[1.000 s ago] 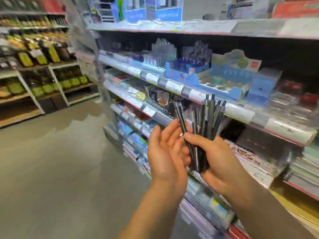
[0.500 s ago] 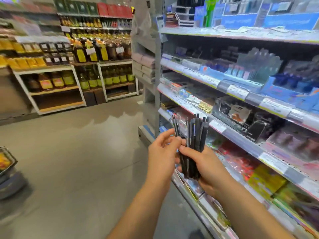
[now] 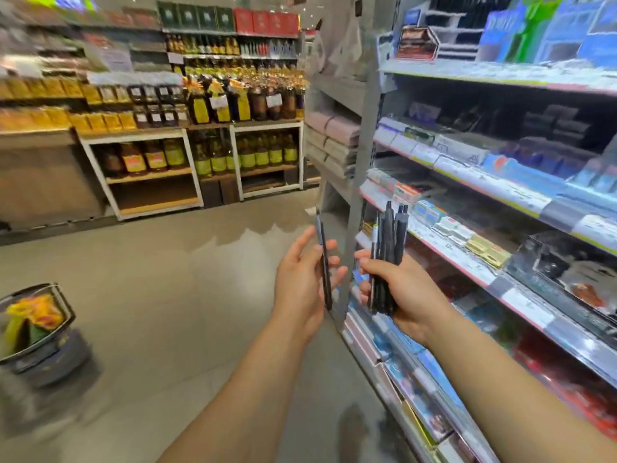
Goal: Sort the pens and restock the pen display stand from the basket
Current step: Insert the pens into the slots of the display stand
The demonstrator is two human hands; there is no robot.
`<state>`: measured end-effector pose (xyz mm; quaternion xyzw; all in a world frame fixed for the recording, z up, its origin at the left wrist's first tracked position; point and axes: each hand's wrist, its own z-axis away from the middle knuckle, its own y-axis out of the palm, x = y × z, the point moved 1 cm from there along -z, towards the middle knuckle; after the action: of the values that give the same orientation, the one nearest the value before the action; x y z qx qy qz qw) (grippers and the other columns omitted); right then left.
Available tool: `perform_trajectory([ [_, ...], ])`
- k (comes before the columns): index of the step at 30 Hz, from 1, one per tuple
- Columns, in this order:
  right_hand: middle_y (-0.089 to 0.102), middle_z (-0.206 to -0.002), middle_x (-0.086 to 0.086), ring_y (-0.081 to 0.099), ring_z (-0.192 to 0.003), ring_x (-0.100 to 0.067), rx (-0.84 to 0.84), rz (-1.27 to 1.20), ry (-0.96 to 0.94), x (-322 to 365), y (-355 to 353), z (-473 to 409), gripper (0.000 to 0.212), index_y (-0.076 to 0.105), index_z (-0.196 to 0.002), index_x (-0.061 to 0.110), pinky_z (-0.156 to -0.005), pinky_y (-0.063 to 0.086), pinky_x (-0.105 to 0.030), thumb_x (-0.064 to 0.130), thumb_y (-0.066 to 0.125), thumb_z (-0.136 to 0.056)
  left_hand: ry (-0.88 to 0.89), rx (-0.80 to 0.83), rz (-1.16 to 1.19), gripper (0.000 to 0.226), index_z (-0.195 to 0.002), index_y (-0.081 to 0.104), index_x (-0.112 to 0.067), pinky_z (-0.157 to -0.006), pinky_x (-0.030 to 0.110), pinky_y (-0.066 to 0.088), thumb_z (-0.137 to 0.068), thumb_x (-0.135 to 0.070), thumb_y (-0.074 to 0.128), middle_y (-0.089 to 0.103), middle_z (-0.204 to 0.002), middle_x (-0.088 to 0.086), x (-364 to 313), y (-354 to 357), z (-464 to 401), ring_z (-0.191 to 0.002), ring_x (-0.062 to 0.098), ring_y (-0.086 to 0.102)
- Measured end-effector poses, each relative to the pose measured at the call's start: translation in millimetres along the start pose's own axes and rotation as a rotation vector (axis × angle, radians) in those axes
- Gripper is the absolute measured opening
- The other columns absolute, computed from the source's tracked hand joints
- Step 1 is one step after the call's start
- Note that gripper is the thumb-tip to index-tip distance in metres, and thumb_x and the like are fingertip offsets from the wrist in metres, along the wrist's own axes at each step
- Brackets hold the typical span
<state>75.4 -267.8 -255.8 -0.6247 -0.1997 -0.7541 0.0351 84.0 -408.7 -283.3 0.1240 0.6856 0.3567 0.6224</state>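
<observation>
the right hand (image 3: 405,295) grips a bundle of dark pens (image 3: 387,259), fingers curled round it, long axes near upright, tops pointing up and slightly far. just left, apart from the bundle, the left hand (image 3: 302,282) holds a single pen (image 3: 324,265) between thumb and fingers, also near upright. stationery shelves (image 3: 500,202) stand right; a basket (image 3: 36,332) sits on the floor far left.
</observation>
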Motion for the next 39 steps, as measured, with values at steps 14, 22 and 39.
perform_trajectory([
  [14, 0.036, -0.055, 0.004, 0.028, -0.04, -0.009, 0.265, 0.034, -0.23, 140, 35, -262, 0.026, 0.049, -0.079, 0.022, -0.041, 0.026, -0.021, 0.031, 0.061, -0.099, 0.339, 0.056, -0.427, 0.026, -0.108, 0.065, -0.032, -0.058, 0.02, 0.055, -0.098, -0.008, 0.059, 0.072, -0.076, -0.009, -124, 102, -214, -0.065, 0.005, 0.065],
  [22, 0.05, -0.054, 0.004, 0.043, -0.042, -0.01, 0.094, 0.137, -0.498, 235, 21, -342, 0.026, 0.055, -0.074, 0.016, -0.043, 0.041, -0.024, 0.018, 0.059, -0.099, 0.442, 0.118, -0.474, 0.022, -0.11, 0.068, -0.03, -0.081, 0.036, 0.058, -0.093, -0.016, 0.065, 0.075, -0.106, 0.002, -145, 164, -332, -0.098, 0.02, 0.073],
  [39, 0.052, -0.054, 0.005, 0.047, -0.044, -0.008, -0.522, 0.315, -0.752, 406, -42, -456, 0.003, 0.065, -0.097, 0.015, -0.04, 0.038, -0.021, 0.017, 0.063, -0.098, 0.562, 0.586, -0.31, 0.024, -0.102, 0.064, -0.03, -0.07, 0.028, 0.057, -0.087, -0.015, 0.074, 0.074, -0.082, -0.011, -158, 349, -575, -0.076, 0.005, 0.07],
])
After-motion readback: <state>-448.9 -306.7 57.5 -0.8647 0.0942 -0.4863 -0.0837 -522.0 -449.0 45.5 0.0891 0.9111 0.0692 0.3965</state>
